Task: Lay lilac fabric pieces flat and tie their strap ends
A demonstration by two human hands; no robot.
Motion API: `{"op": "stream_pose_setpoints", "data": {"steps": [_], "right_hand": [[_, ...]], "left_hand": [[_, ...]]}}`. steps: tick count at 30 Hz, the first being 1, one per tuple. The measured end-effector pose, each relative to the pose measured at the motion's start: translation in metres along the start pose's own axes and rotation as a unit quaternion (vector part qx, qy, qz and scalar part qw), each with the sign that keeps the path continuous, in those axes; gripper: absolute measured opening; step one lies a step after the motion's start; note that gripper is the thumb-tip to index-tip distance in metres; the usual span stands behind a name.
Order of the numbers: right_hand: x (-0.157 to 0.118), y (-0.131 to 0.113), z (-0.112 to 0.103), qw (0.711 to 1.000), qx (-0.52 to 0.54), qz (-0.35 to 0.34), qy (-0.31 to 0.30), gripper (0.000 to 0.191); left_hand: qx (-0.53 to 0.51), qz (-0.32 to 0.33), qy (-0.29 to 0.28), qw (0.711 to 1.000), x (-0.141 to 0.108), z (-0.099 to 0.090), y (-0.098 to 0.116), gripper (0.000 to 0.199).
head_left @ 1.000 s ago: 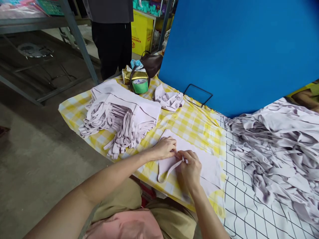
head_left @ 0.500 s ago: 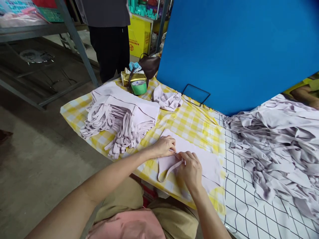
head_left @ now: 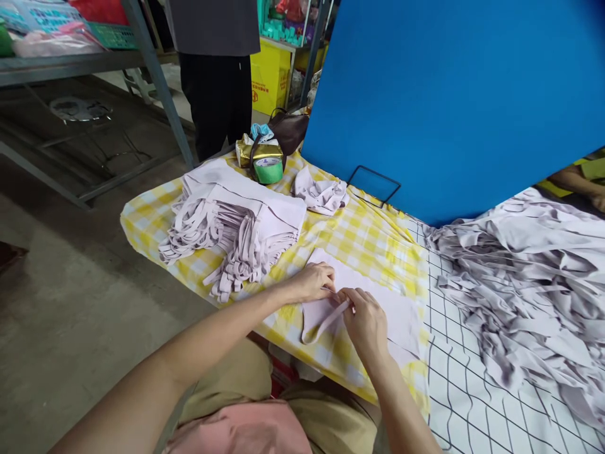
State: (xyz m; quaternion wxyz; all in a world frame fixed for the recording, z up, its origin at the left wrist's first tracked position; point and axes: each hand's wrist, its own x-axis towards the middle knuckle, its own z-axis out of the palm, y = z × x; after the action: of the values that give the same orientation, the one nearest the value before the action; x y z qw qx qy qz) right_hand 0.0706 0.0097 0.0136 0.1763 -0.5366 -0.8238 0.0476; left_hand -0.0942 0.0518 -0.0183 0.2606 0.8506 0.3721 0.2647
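Observation:
A flat pale lilac fabric piece (head_left: 397, 309) with a narrow strap (head_left: 326, 323) lies on the yellow checked tablecloth (head_left: 363, 236). My left hand (head_left: 316, 282) is closed in a pinch on the fabric near its middle. Close beside it, my right hand (head_left: 366, 318) pinches the fabric at the base of the strap, which loops down toward the table's front edge. The fingertips almost meet, and what lies right between them is partly hidden. To the left rests a stack of similar fabric pieces (head_left: 265, 195), their straps hanging in a thick bunch.
A crumpled lilac cloth (head_left: 321, 190) and a green tape roll (head_left: 268, 170) sit farther back. On the right, a heap of lilac fabric (head_left: 524, 271) covers part of a white grid cloth (head_left: 458, 391). A tall blue board (head_left: 425, 101) stands behind. Another person (head_left: 217, 82) stands beyond the table.
Both hands stay pinched on the fabric with only slight finger movement. The whole view has shifted a little, so the scene sits slightly lower and to the right.

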Motion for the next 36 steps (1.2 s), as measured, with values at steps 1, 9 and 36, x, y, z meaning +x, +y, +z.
{"op": "stream_pose_setpoints", "data": {"steps": [1, 9, 36], "right_hand": [[-0.005, -0.003, 0.001, 0.999, 0.034, 0.02, 0.017, 0.023], [-0.048, -0.053, -0.002, 0.802, 0.532, 0.264, -0.066, 0.055], [-0.068, 0.04, -0.01, 0.982, 0.094, 0.124, 0.107, 0.041]], "left_hand": [[-0.006, 0.004, -0.009, 1.0, -0.002, -0.004, 0.001, 0.011], [-0.105, -0.045, -0.126, 0.986, -0.016, -0.037, 0.002, 0.024], [0.166, -0.139, -0.125, 0.968, 0.008, -0.005, 0.033, 0.055]]}}
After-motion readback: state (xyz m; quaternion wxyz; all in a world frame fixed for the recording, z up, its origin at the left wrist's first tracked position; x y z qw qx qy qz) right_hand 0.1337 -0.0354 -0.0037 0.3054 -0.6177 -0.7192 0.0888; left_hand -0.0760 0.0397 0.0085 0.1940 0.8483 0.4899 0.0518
